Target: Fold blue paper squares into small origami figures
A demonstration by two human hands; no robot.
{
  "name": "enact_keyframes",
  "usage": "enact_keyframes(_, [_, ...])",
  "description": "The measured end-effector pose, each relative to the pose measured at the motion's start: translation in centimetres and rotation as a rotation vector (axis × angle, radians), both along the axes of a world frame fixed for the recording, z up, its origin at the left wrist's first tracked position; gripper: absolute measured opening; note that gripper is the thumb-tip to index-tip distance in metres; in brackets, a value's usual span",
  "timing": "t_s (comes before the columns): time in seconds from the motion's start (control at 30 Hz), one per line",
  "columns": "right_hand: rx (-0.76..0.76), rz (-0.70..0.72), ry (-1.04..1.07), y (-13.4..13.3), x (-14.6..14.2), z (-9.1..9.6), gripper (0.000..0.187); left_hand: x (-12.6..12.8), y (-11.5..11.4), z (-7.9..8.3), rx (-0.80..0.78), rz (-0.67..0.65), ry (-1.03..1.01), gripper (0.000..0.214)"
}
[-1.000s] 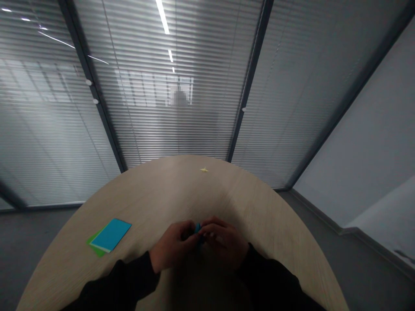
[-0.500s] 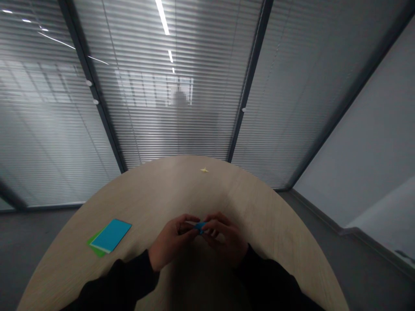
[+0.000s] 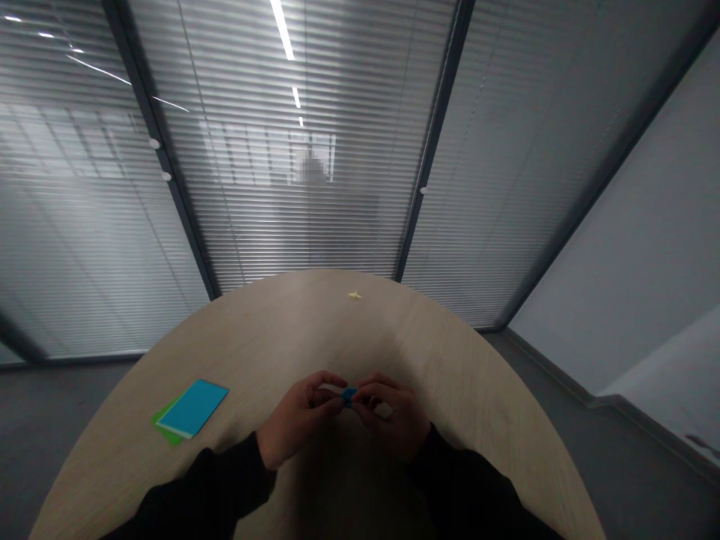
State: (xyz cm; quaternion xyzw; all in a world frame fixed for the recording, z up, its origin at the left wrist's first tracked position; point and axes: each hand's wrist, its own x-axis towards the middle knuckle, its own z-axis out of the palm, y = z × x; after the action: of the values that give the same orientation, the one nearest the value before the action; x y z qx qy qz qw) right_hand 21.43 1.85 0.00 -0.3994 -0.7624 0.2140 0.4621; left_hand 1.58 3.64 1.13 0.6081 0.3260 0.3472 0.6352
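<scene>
Between my two hands is a small folded piece of blue paper (image 3: pixel 349 395), held just above the near middle of the table. My left hand (image 3: pixel 304 416) pinches its left side between thumb and fingers. From the right, my right hand (image 3: pixel 392 412) grips the other side with thumb and fingertips. My fingers cover much of the paper, so its exact folded shape cannot be made out.
A stack of blue and green paper sheets (image 3: pixel 193 409) lies on the left of the round wooden table (image 3: pixel 270 322). Near the far edge sits a small yellow folded paper figure (image 3: pixel 355 295). Glass panels with blinds (image 3: pixel 309 225) stand behind the table.
The fingers of my right hand have shifted slightly on the blue paper, and its thumb and index finger pinch closer together. My left hand stays nearly still.
</scene>
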Motion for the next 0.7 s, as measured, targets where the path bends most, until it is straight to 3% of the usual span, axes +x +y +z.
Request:
enact_keyframes(0.4, [-0.202,-0.174,0.148,-0.3,-1.6,-0.1,0.005,0.1,0.0,0.0,0.009,0.06,0.032,0.036])
enact_keyframes(0.7, [-0.265,-0.176,0.201,0.1,-1.5,-1.3,0.011,0.3,-0.1,-0.4,0.04,0.085,0.049,0.031])
